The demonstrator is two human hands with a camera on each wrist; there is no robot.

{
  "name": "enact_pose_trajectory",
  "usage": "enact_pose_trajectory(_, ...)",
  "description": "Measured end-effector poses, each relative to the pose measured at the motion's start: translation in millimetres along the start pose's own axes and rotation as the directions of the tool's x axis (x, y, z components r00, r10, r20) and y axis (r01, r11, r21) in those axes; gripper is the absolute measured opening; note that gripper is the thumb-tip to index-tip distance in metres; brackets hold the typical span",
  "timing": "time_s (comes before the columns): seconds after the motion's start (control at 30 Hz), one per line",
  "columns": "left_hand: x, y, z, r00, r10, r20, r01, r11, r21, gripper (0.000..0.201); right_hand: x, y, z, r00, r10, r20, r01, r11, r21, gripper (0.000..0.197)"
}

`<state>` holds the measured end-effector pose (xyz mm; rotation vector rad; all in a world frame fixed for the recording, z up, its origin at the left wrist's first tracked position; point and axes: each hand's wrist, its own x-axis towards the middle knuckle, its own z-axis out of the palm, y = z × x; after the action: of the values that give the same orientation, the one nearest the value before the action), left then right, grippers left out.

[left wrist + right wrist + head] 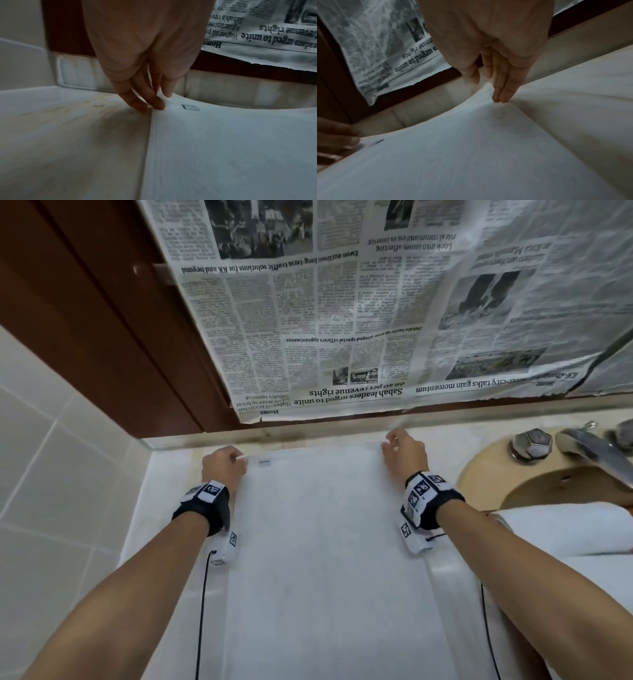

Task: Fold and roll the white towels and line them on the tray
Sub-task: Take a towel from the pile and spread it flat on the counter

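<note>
A white towel (325,542) lies spread flat on the pale counter (164,491), running from the back edge toward me. A small grey label (264,462) sits near its far left corner. My left hand (241,461) pinches that far left corner, thumb and fingers closed on the hem (159,99). At the far right corner my right hand (388,445) holds the cloth between thumb and fingers (488,88), the corner raised slightly. The towel (223,148) fills the lower part of both wrist views. No tray is in view.
A beige sink (507,474) with a chrome tap (589,446) and knob (532,444) lies to the right. Another white towel (565,529) rests by the sink's front. Newspaper (342,320) covers the wall behind the counter. A tiled wall (51,474) closes the left side.
</note>
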<state>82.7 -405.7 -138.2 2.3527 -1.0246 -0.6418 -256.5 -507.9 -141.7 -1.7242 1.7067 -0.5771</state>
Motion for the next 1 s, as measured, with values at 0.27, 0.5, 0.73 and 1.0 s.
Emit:
enact_pose_trajectory(0.27,-64.6,-9.1,39.6,0.876,0.458,0.151,-0.479,0.860,0.175,0.057,-73.6,-9.5,36.0,0.904,-0.387,0.179,0.420,0.882,-0.212,0.043)
enact_pose_trajectory(0.5,-84.6,22.7,92.3,0.884,0.273,0.380,-0.428,0.799,0.423,0.054,-75.6,-34.1,87.2,0.824,-0.242,0.512,0.500,0.736,-0.457,0.059)
enact_pose_trajectory(0.73,-56.5,-10.9,58.1,0.927,0.176,0.332,-0.318,0.837,0.445,0.054,-52.3,8.7,47.2,0.904,-0.027,0.427,0.295,0.763,-0.575,0.060)
enact_pose_trajectory(1.0,-121.4,-24.7,59.2,0.935,0.132,0.329,-0.279,0.847,0.453,0.058,-112.1,12.9,41.3,0.882,-0.106,0.459,0.378,0.740,-0.556,0.063)
